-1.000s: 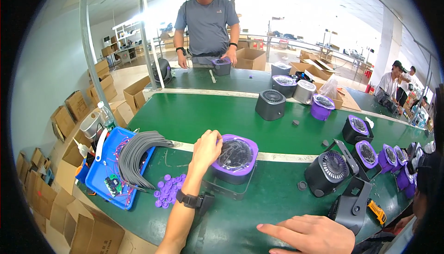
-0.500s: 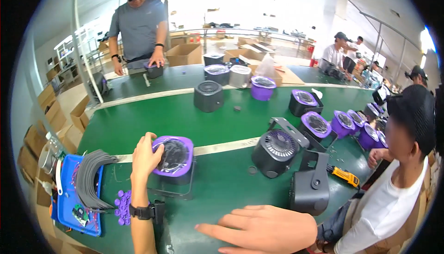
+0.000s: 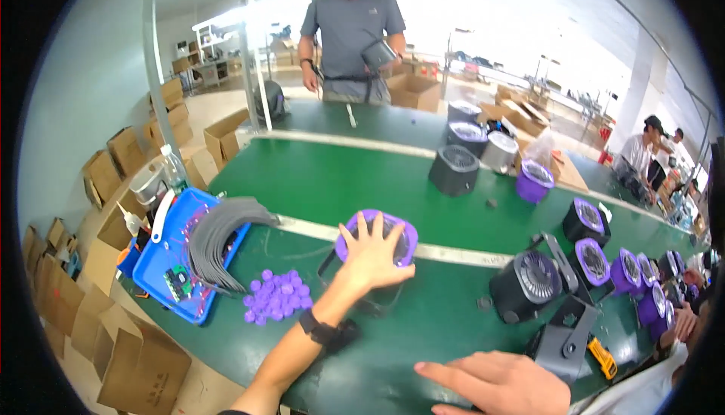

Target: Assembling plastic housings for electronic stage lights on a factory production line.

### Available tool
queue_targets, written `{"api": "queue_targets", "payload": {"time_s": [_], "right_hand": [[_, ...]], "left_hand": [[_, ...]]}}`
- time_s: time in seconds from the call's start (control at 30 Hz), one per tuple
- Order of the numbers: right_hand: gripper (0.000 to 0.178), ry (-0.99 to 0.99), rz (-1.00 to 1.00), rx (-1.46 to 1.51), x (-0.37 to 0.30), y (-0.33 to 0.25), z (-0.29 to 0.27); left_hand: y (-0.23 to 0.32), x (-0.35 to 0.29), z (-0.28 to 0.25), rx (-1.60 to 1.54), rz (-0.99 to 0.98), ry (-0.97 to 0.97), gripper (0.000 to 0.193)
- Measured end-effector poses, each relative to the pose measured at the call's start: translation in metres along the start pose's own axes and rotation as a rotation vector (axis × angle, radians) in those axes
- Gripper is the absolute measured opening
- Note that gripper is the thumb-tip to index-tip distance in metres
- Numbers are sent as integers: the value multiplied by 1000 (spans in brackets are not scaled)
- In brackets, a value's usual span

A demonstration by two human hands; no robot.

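Note:
My left hand (image 3: 371,255) lies palm down with spread fingers on top of a fan-like unit with a purple square rim (image 3: 408,240). It covers most of the unit's face. A thin dark bracket (image 3: 326,264) shows beside the unit. My right hand (image 3: 502,386) hovers over the near edge of the green table, fingers stretched out and nothing in them. Right of centre stand a dark fan unit with a round grille (image 3: 527,283) and a dark housing with a bracket (image 3: 563,339). Purple knob-like caps (image 3: 278,296) lie in a pile left of my left forearm.
A blue tray (image 3: 151,264) holds wires, a green circuit board and grey strips (image 3: 219,245). A yellow tool (image 3: 603,356) lies at right, near several purple-rimmed units (image 3: 625,270). Across the table a person (image 3: 351,30) holds a dark unit. Cardboard boxes (image 3: 143,366) stand at left.
The view has turned left. My left hand has gone from the unit's left side to flat across its top. The person opposite has lifted a dark unit off the table.

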State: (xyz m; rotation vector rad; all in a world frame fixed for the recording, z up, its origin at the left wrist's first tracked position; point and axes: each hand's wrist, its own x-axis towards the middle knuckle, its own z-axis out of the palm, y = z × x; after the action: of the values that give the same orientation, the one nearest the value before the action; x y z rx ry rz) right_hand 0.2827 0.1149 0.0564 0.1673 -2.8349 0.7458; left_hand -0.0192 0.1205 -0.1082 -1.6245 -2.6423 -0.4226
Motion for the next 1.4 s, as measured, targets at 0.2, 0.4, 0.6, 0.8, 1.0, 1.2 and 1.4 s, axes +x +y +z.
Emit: {"api": "queue_targets", "payload": {"time_s": [0.2,0.4,0.6,0.8,1.0,1.2,1.4], "right_hand": [[52,-45,17,35,3,-11,-1],[52,-3,-12,43,-4,-3,-6],[50,-17,-18,19,-9,-1,-8],[51,23,-8,-32,-16,-6,-4],[56,69,-27,-36,-23,-31,0],[46,181,-160,-108,-22,-10,13],[32,613,457,-287,-89,27,57]], "left_hand": [[-46,67,-2,5,-43,34,90],[-135,153,-1,42,-166,34,82],[-138,147,-1,57,-62,368,62],[20,36,6,-511,499,-11,42],[54,-63,-24,-506,807,-828,54],[9,-67,-84,-484,700,-363,56],[6,-88,-145,-466,644,-411,58]]}}
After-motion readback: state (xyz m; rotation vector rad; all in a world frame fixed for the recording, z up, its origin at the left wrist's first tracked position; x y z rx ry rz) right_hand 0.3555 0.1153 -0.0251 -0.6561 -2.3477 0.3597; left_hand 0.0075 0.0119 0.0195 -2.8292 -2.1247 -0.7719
